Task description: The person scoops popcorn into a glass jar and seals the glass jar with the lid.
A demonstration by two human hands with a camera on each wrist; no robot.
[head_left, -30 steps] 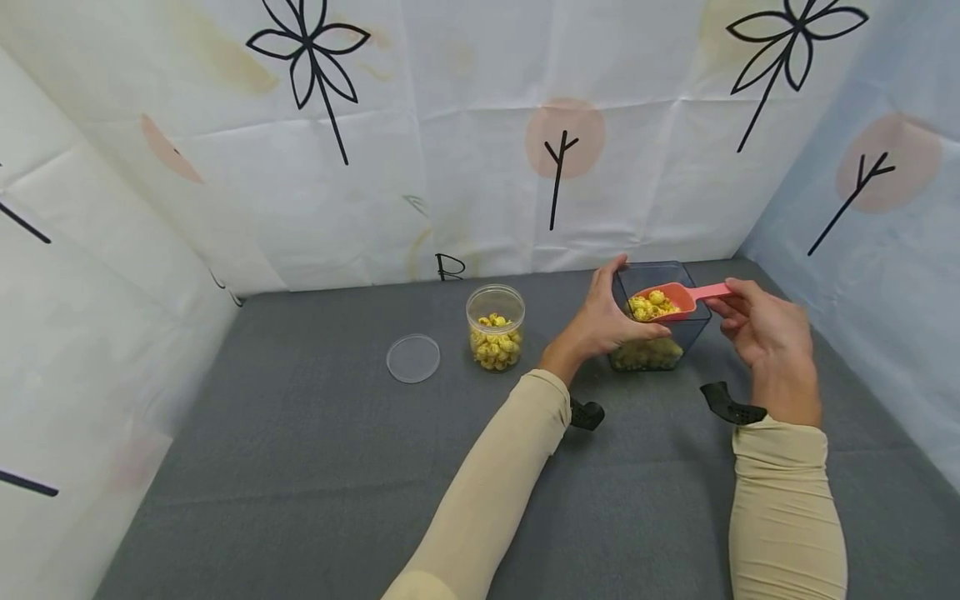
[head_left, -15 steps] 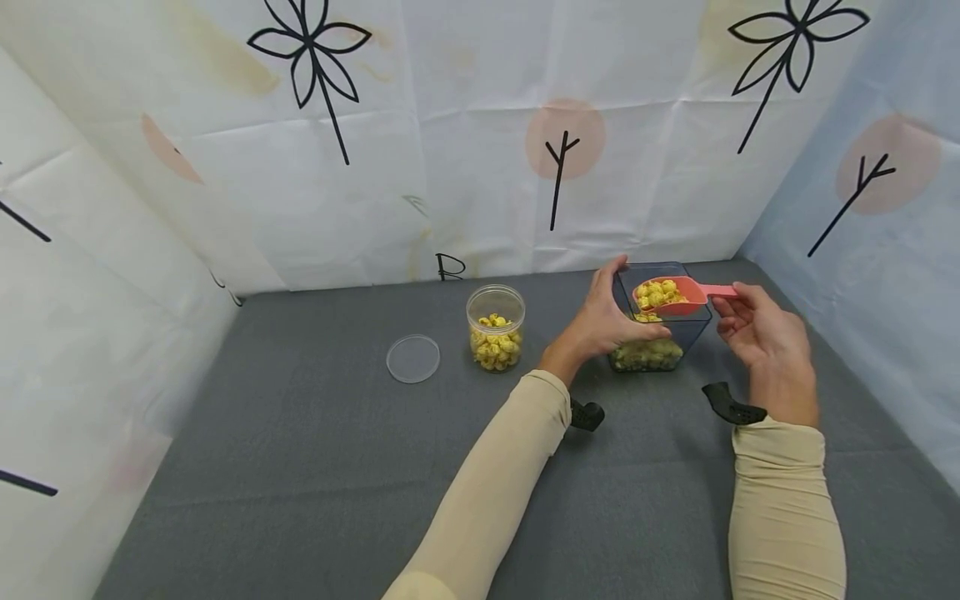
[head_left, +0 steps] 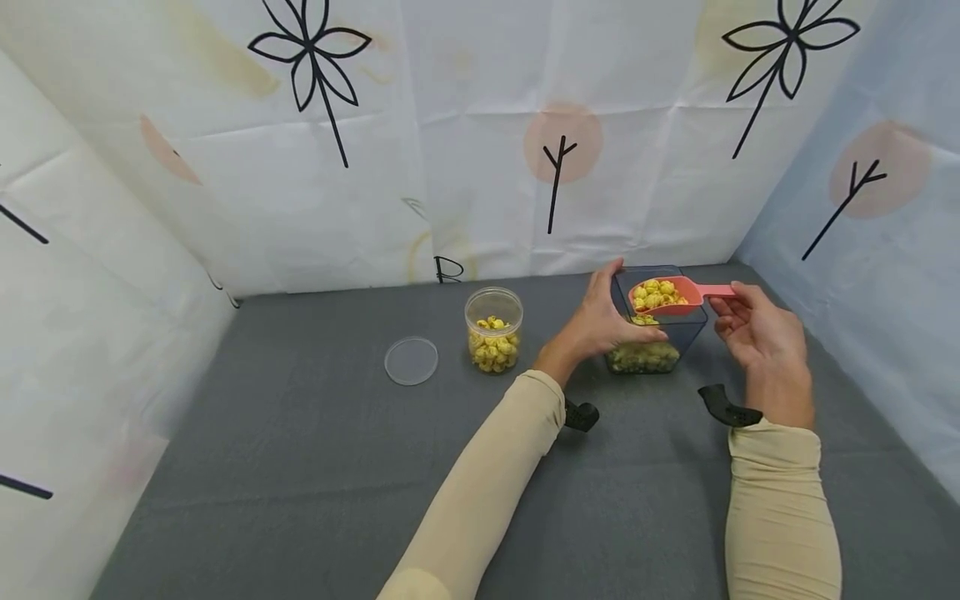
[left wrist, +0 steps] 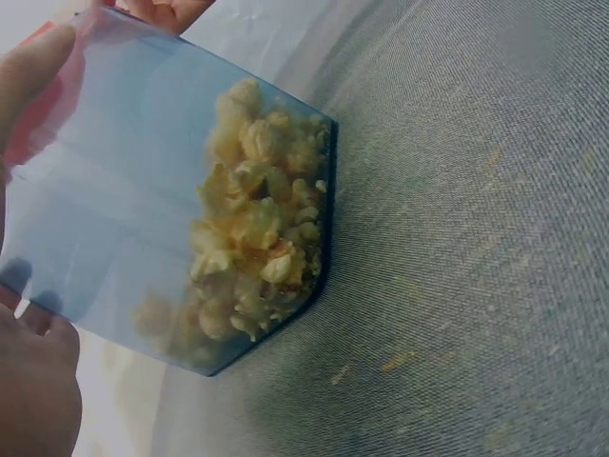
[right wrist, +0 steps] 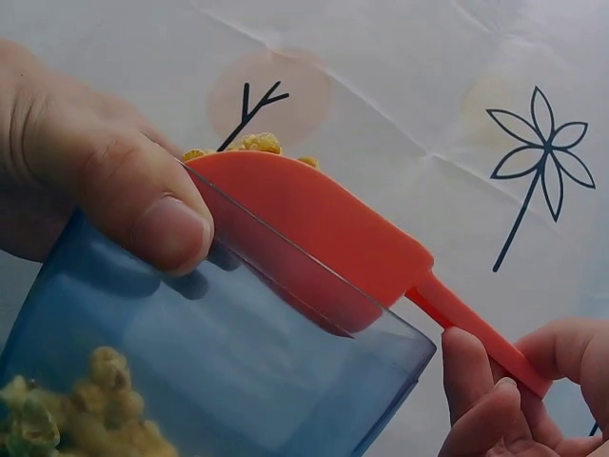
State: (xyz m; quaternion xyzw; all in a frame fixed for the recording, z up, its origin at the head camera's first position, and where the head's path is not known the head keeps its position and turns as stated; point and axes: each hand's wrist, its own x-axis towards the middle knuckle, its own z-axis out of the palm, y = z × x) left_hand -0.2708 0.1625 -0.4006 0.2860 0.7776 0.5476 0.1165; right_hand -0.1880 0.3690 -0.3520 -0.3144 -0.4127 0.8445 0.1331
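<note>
Near the back right corner of the counter [head_left: 337,467], my left hand [head_left: 600,321] grips a see-through box [head_left: 681,335] by its rim, while my right hand [head_left: 767,335] pinches the handle of a red scoop [head_left: 678,309], its bowl heaped with popcorn [head_left: 654,293] and partly below the box's rim. More popcorn covers the box's bottom. Nearer the counter's back left corner stand an open, part-filled jar [head_left: 494,337] and, lying flat beside it, a clear disc [head_left: 411,361].
</note>
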